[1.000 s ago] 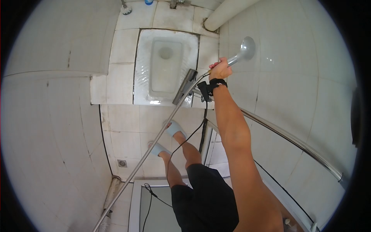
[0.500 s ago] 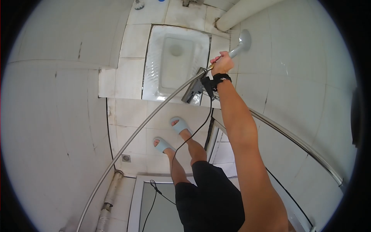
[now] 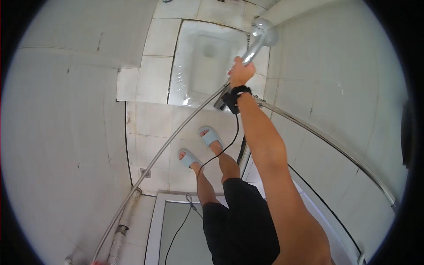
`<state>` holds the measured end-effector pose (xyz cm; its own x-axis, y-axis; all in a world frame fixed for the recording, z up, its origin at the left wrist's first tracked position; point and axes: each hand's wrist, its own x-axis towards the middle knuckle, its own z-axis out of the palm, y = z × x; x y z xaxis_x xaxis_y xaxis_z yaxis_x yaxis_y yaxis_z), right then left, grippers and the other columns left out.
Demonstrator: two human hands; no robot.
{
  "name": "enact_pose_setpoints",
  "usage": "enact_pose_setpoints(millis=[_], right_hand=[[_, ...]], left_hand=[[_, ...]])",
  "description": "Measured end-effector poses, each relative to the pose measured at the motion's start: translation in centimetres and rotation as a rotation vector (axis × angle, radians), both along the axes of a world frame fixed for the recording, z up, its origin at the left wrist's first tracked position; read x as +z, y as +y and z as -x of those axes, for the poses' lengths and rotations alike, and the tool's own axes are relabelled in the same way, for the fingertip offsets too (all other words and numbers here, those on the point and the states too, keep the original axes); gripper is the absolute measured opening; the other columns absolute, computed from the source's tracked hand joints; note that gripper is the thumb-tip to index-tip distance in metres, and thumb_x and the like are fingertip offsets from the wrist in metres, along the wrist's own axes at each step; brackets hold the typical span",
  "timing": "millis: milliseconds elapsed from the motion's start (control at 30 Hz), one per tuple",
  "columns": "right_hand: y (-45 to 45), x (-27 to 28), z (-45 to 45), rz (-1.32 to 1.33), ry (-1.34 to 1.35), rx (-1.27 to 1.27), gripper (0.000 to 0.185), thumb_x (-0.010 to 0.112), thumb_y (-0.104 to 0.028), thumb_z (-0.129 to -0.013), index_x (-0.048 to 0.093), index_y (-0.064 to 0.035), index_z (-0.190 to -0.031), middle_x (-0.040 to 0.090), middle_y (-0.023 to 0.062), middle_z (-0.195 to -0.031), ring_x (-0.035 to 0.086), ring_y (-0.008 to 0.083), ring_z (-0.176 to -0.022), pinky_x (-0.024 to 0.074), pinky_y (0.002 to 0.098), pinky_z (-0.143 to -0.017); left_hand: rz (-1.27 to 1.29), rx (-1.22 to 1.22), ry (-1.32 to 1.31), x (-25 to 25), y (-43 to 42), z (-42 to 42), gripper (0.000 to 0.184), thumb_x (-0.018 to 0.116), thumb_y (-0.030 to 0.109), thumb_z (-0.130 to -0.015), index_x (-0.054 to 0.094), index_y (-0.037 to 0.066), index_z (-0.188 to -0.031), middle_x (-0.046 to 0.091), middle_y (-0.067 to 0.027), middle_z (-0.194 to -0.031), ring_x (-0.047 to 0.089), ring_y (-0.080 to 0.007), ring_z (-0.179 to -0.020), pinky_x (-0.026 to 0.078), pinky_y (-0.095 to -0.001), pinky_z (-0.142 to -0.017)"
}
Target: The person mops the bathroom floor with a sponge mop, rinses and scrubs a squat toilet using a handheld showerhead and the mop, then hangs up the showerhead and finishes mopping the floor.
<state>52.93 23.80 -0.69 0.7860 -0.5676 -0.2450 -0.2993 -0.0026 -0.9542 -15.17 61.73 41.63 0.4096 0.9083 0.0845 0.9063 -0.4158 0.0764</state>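
Note:
My right hand [image 3: 242, 73] is closed round the handle of a shower head [image 3: 264, 34], whose head is motion-blurred near the upper right corner of the white squat toilet [image 3: 210, 53]. From this hand a metal hose [image 3: 170, 140] runs down to the lower left. A black strap with a dark device sits on my right wrist. Beneath it, a grey bar-shaped object [image 3: 219, 103] is partly hidden. A small skin-coloured patch at the bottom edge beside the hose may be part of my left hand [image 3: 100, 263]; its fingers cannot be made out.
A metal rail [image 3: 329, 136] runs along the right wall. A thick pale pipe [image 3: 300, 9] crosses the top right. A black cable [image 3: 237, 132] hangs from the wrist device past my legs. My slippered feet stand on floor tiles near a drain [image 3: 145, 172]. A wrapped pipe [image 3: 118, 243] is lower left.
My right hand has moved left and slightly down relative to the toilet, and the shower head has swung towards the toilet's upper right corner. The skin-coloured patch has appeared at the bottom edge.

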Motion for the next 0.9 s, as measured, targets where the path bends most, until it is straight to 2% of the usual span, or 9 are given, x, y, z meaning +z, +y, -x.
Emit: enact_pose_setpoints(millis=[33, 67, 100, 267, 400, 633, 667, 833, 900], right_hand=[[0.2, -1.4, 0.9, 0.211, -0.039, 0.067, 0.021, 0.068, -0.014, -0.075, 0.056, 0.0022, -0.08, 0.057, 0.012, -0.056, 0.059, 0.0252, -0.048, 0.0489, 0.0416, -0.047], [1.0, -1.3, 1.9, 0.422, -0.075, 0.134, 0.023, 0.069, -0.015, -0.074, 0.057, 0.0025, -0.083, 0.06, 0.0154, -0.06, 0.063, 0.0294, -0.054, 0.0506, 0.0445, -0.053], [1.6, -1.1, 3.0, 0.538, -0.006, 0.228, 0.025, 0.069, -0.016, -0.074, 0.057, 0.0019, -0.086, 0.061, 0.0181, -0.063, 0.063, 0.0344, -0.06, 0.0505, 0.0463, -0.058], [6.4, 0.1, 9.2, 0.499, 0.208, 0.675, 0.029, 0.066, -0.018, -0.08, 0.055, -0.0015, -0.101, 0.065, 0.021, -0.083, 0.064, 0.0408, -0.082, 0.0506, 0.0498, -0.073], [8.4, -0.1, 14.4, 0.56, 0.017, 0.913, 0.023, 0.062, -0.011, -0.08, 0.054, -0.0066, -0.102, 0.063, 0.0139, -0.088, 0.063, 0.0352, -0.081, 0.0502, 0.0478, -0.067], [7.6, -1.2, 18.6, 0.753, -0.109, 1.145, 0.026, 0.063, -0.011, -0.079, 0.051, -0.009, -0.101, 0.057, 0.0049, -0.086, 0.061, 0.0252, -0.082, 0.0507, 0.0382, -0.061], [7.0, -0.6, 18.3, 0.614, -0.02, 1.254, 0.045, 0.068, -0.015, -0.076, 0.051, -0.0066, -0.117, 0.06, 0.0117, -0.104, 0.059, 0.0319, -0.098, 0.0504, 0.0433, -0.079], [-1.7, 8.8, 15.6, 0.901, 0.057, 1.025, 0.06, 0.074, -0.029, -0.072, 0.057, -0.0083, -0.126, 0.048, 0.0184, -0.13, 0.043, 0.0378, -0.122, 0.0359, 0.0519, -0.099], [-6.8, 14.1, 13.8, 1.46, 0.067, 0.943, 0.053, 0.075, -0.028, -0.073, 0.059, -0.0108, -0.121, 0.053, 0.0153, -0.123, 0.05, 0.0363, -0.113, 0.0393, 0.0493, -0.093]], left_hand=[[0.534, 0.334, -0.685, -3.6, -3.1, -4.9, 0.053, 0.059, 0.02, -0.093, 0.038, -0.01, -0.132, 0.051, -0.0244, -0.128, 0.055, -0.0353, -0.113, 0.049, -0.0422, -0.093], [0.515, 0.429, -0.423, -7.4, -6.9, -11.7, 0.041, 0.05, 0.038, -0.098, 0.056, 0.003, -0.119, 0.06, -0.0066, -0.101, 0.057, -0.0129, -0.09, 0.045, -0.0278, -0.078], [0.785, 0.199, -0.472, -11.4, -9.4, -15.5, 0.033, 0.053, 0.032, -0.098, 0.06, 0.003, -0.114, 0.059, -0.002, -0.089, 0.054, -0.0083, -0.079, 0.043, -0.0245, -0.069], [1.109, -0.305, -0.446, -26.2, -18.3, -40.1, 0.046, 0.053, 0.02, -0.099, 0.041, 0.003, -0.14, 0.051, -0.014, -0.135, 0.047, -0.0224, -0.125, 0.04, -0.0356, -0.101], [1.132, -0.371, -0.344, -36.8, -19.7, -51.2, 0.065, 0.062, 0.036, -0.092, 0.041, -0.008, -0.135, 0.058, -0.0243, -0.123, 0.062, -0.0296, -0.105, 0.048, -0.0366, -0.09], [1.202, -0.065, -0.216, -42.4, -18.1, -50.5, 0.048, 0.067, 0.03, -0.085, 0.051, -0.011, -0.103, 0.067, -0.0219, -0.085, 0.066, -0.0259, -0.061, 0.057, -0.0359, -0.051], [1.232, -0.059, -0.27, -42.3, -18.2, -50.3, 0.036, 0.065, 0.023, -0.087, 0.049, -0.008, -0.095, 0.065, -0.0189, -0.079, 0.065, -0.0227, -0.056, 0.056, -0.0324, -0.041], [1.445, 0.094, -0.353, -44.7, -18.1, -47.8, 0.029, 0.058, 0.017, -0.092, 0.043, -0.007, -0.099, 0.063, -0.0191, -0.083, 0.067, -0.0239, -0.061, 0.06, -0.0344, -0.046], [1.305, 0.069, -0.402, -45.8, -18.6, -46.9, 0.031, 0.058, 0.018, -0.092, 0.041, -0.007, -0.1, 0.064, -0.0183, -0.085, 0.068, -0.0251, -0.064, 0.061, -0.036, -0.047]])
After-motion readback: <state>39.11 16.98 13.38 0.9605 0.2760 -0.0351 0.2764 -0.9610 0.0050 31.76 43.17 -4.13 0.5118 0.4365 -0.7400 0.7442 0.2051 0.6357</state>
